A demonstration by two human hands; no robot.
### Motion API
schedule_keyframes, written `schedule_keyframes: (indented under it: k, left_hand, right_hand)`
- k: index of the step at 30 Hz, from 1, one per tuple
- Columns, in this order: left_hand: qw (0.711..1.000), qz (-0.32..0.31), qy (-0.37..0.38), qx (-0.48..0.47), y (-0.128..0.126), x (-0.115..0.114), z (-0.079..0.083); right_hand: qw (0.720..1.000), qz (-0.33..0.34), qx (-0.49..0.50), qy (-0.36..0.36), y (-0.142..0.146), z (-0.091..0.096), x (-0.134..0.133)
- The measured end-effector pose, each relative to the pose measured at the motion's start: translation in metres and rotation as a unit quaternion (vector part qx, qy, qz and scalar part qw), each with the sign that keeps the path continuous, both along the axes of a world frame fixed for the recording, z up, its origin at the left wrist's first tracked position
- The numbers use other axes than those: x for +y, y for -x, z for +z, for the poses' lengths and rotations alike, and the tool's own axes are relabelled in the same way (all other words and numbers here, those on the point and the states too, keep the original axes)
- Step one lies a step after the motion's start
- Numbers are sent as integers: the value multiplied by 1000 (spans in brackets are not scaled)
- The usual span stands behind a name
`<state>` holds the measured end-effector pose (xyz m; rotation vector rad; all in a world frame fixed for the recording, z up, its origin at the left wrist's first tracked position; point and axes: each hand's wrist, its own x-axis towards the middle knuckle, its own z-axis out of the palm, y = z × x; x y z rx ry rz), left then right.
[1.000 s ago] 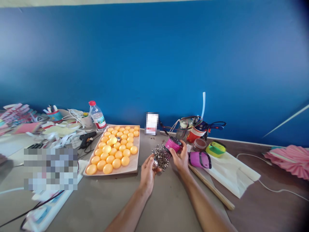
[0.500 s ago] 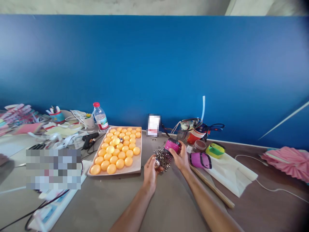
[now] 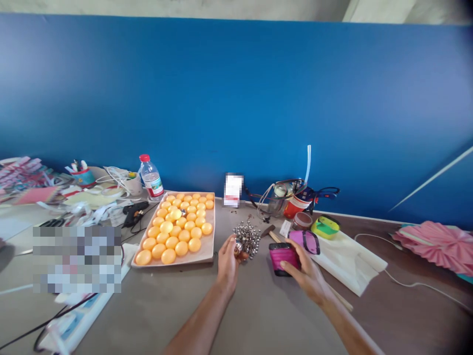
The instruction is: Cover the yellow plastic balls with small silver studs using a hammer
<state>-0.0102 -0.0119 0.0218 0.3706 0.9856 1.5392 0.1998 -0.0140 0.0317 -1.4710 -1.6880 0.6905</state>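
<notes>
holding magenta block (image 3: 278, 253) under thumb in right grip (image 3: 308, 277), silver ball (image 3: 238, 246) in left grip (image 3: 226, 264).

From here I see a red-capped bottle (image 3: 151, 181) beside the blue partition (image 3: 236, 98), a black glue gun (image 3: 132, 214) near it, and pink pleated material (image 3: 436, 246) well apart.

Gap between left hand (image 3: 228, 261) and right hand (image 3: 306, 270) is open over table (image 3: 253, 301). Metal pile (image 3: 247, 238) blocks forward; tray (image 3: 207, 250) bounds left, hammer (image 3: 274, 236) right.
</notes>
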Motion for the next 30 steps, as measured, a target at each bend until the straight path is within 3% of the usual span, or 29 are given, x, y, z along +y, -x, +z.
schedule_keyframes:
  k: [9,17,22,30]
  left_hand:
    - [1000,-1,0,0,1,0,1]
    - [1000,10,5,-24,0,0,3]
    - [1000,7,2,-14,0,0,5]
    - [1000,10,2,-18,0,-1,6]
  right_hand:
    - [990,-56,-128,-6,1,-19,22]
    - [943,-146,-225,-197,13,-9,27]
    - [924,-91,-288,-233,32,-1,25]
    - [933,-17,-321,-163,31,-8,22]
